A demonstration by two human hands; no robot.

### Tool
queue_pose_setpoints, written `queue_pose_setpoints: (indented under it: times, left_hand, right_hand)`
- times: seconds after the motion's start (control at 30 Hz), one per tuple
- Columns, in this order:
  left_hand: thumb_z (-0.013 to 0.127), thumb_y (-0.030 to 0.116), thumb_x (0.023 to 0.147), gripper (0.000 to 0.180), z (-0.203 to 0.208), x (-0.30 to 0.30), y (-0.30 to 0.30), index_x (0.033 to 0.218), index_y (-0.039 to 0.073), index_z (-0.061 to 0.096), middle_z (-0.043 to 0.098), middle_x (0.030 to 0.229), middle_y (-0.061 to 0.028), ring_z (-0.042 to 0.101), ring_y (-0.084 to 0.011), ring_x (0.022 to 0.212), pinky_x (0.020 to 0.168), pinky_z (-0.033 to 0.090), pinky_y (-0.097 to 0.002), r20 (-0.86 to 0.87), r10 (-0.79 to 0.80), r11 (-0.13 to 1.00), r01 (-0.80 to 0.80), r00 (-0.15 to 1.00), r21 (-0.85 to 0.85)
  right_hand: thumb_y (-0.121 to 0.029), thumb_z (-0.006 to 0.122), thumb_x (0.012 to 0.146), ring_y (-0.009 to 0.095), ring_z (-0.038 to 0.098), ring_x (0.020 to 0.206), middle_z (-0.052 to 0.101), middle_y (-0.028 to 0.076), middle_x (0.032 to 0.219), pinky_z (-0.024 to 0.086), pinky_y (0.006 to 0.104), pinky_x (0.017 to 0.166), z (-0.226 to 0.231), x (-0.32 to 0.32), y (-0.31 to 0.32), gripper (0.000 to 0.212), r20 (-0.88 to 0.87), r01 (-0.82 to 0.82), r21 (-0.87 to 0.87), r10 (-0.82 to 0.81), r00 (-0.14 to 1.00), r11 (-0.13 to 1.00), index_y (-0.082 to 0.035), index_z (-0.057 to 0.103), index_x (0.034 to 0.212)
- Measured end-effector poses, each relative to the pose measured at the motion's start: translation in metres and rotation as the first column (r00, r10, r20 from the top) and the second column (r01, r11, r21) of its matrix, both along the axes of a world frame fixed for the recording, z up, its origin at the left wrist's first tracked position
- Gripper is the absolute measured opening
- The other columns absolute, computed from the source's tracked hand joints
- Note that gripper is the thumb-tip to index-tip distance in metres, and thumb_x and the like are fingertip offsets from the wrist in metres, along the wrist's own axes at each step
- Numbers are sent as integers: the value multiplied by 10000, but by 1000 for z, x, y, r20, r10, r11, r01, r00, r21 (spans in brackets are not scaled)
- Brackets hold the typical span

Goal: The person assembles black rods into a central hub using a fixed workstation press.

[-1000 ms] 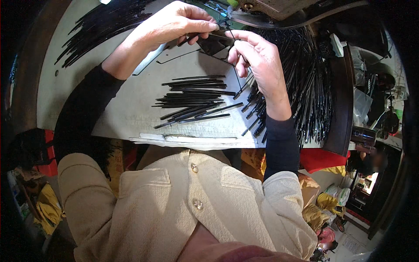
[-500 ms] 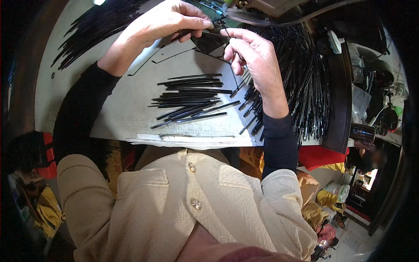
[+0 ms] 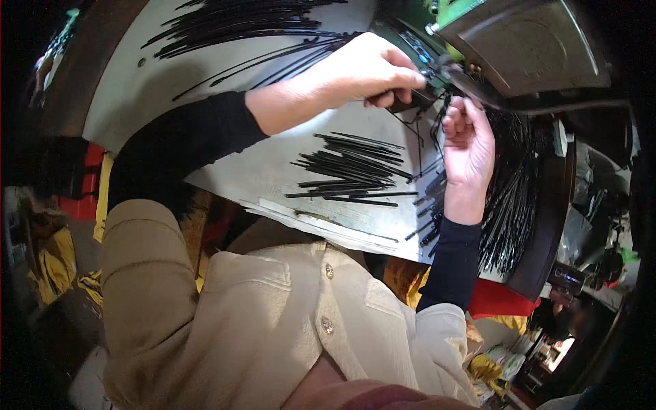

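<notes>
The left hand (image 3: 376, 75) has its thumb and fingers closed on a slender black piece (image 3: 417, 98), mostly hidden beneath the thumb. Just to the right of those fingers, the right hand (image 3: 470, 140) has its fingers curled, palm partly showing; whether they grip anything I cannot tell. Thin bent black wires (image 3: 418, 130) lie between the two hands, just below the left fingers. A metal panel (image 3: 526, 51) stands beyond the right fingers. Between the left fingers and the person's tan jacket (image 3: 253, 328), loose black strips (image 3: 352, 171) lie roughly side by side on the white table (image 3: 239, 174). A dense pile of black rods (image 3: 509, 219) spreads right of the right fingers, and a bundle of black strips (image 3: 239, 31) lies well to the left of the left fingers.
</notes>
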State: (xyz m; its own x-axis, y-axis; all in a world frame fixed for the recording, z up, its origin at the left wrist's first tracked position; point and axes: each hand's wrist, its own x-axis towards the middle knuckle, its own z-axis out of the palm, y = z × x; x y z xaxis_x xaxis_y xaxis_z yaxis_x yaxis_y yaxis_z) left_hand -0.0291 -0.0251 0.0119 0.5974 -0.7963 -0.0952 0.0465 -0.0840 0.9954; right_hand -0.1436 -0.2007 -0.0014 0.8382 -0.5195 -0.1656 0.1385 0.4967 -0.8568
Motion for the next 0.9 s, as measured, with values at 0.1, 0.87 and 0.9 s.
queue_pose_setpoints:
  times: [0.1, 0.87, 0.9]
  left_hand:
    - [579, 216, 836, 260, 2, -8, 3, 919, -16, 662, 626, 650, -48, 538, -80, 462, 424, 437, -209, 125, -97, 995, 93, 987, 34]
    - [552, 115, 759, 156, -13, 67, 71, 872, 9, 569, 560, 777, -155, 554, -327, 792, 727, 431, -403, 987, -97, 975, -185, 125, 120]
    - [559, 118, 768, 160, -12, 64, 72, 897, 23, 549, 543, 786, -137, 541, -311, 797, 734, 421, -389, 996, 33, 995, -98, 84, -25]
  right_hand:
    - [-92, 543, 874, 135, 630, 669, 644, 99, 808, 538, 246, 570, -4, 3, 3, 172, 25, 20, 73, -22, 999, 997, 0, 592, 1011]
    - [-134, 513, 901, 197, 630, 748, 630, 151, 884, 544, 274, 634, -4, 3, 12, 200, -1, -130, -75, 130, 991, 989, 34, 576, 989]
    - [-136, 514, 900, 195, 630, 744, 630, 151, 883, 544, 271, 632, -4, 2, 11, 202, 9, -136, -73, 137, 991, 988, 33, 576, 991]
